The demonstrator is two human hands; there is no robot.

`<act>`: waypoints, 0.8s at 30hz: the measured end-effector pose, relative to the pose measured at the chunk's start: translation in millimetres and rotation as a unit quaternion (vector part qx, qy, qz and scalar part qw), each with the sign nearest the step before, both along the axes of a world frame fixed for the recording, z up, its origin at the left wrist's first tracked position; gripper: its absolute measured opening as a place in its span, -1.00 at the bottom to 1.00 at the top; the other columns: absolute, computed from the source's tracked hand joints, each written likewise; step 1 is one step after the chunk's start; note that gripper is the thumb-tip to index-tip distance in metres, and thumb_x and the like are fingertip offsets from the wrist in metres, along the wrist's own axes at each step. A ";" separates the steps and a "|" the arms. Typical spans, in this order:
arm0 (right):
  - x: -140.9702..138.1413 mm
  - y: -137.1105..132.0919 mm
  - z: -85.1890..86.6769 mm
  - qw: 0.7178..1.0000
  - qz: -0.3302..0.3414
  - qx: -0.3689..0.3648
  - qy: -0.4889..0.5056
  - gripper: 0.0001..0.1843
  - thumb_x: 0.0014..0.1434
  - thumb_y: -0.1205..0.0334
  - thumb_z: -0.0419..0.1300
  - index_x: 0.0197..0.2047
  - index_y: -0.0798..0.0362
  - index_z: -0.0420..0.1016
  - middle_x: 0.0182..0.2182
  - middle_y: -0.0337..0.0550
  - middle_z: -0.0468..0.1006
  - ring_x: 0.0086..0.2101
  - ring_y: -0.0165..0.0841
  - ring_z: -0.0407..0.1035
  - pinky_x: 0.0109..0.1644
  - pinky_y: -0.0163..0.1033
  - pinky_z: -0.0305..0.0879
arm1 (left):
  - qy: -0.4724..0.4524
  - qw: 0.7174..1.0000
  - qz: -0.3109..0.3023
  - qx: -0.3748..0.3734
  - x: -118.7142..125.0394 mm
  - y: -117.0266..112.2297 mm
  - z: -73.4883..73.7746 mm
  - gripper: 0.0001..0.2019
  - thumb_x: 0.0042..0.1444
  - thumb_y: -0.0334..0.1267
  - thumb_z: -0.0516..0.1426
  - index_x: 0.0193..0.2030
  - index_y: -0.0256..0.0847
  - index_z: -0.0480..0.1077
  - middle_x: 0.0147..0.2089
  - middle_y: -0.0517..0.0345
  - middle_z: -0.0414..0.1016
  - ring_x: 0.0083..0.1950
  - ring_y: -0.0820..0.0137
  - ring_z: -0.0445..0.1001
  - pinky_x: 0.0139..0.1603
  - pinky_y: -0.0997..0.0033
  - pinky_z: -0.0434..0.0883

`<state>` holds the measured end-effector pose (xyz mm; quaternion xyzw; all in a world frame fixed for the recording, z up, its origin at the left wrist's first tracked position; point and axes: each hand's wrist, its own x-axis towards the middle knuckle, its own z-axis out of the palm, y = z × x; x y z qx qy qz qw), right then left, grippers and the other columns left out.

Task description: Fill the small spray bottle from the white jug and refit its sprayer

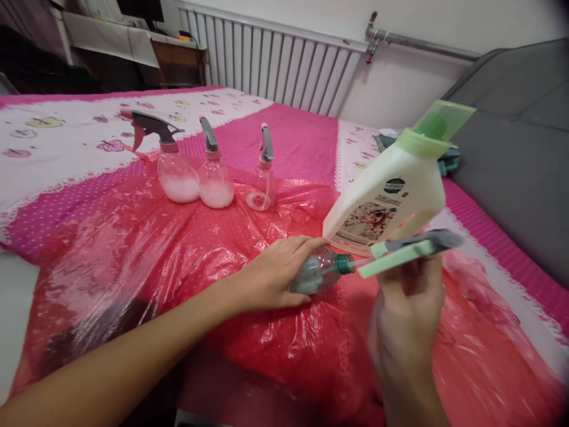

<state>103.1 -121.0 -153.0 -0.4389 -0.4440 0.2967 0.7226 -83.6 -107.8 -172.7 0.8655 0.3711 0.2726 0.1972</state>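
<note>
holding a clear bottle in the left grip, with fingers and thumb wrapped over the body, tipped onto its side on the red plastic sheet, with the green neck toward the right. pinching a pale green and grey spray head, partly blurred, in the right grip, just clear of the neck, trailing a thin tube through the opening into the bottle. see a white jug with a green cap close behind, standing on the sheet. count three upright spray bottles farther left: a first and a second side by side with foamy white contents, then a third slightly apart, looking much less full. see a pink and white bedcover underneath, and a radiator beyond.
</note>
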 end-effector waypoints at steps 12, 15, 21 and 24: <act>1.3 -2.5 -2.3 0.995 0.020 -0.045 -0.084 -0.68 0.13 -0.02 0.43 -0.24 -0.02 0.46 -0.34 -0.32 0.44 -0.27 -0.37 0.37 -0.08 -0.19 0.26 | -0.010 1.000 -0.012 -0.008 1.1 0.6 3.2 -0.23 0.04 -0.30 0.31 0.37 -0.16 0.13 0.29 -0.16 0.36 0.28 0.01 0.38 0.30 -0.05 0.36; 0.4 -0.2 -5.4 0.995 0.044 -0.079 -0.043 -0.62 0.10 -0.05 0.45 -0.19 -0.01 0.48 -0.29 -0.27 0.51 -0.21 -0.33 0.41 -0.02 -0.15 0.29 | -0.005 1.000 -0.017 -0.005 0.7 0.9 1.7 -0.20 0.04 -0.30 0.32 0.40 -0.15 0.09 0.31 -0.17 0.34 0.32 0.00 0.36 0.32 -0.07 0.34; -5.3 1.5 -7.7 0.993 0.060 -0.103 0.014 -0.54 -0.03 0.00 0.53 -0.12 -0.02 0.54 -0.18 -0.20 0.62 -0.11 -0.28 0.51 0.04 -0.10 0.41 | -0.001 1.000 -0.029 -0.012 -3.6 3.0 1.2 -0.08 -0.02 -0.37 0.36 0.44 -0.12 0.03 0.35 -0.17 0.30 0.35 -0.02 0.33 0.35 -0.09 0.33; -6.8 0.5 -8.0 0.990 0.067 -0.120 0.020 -0.52 -0.02 -0.02 0.51 -0.09 -0.01 0.56 -0.13 -0.15 0.64 -0.06 -0.22 0.52 0.06 -0.05 0.44 | -0.006 0.999 -0.040 -0.020 -6.1 4.1 2.2 -0.06 -0.02 -0.41 0.36 0.45 -0.07 0.01 0.37 -0.15 0.29 0.37 -0.01 0.32 0.35 -0.09 0.33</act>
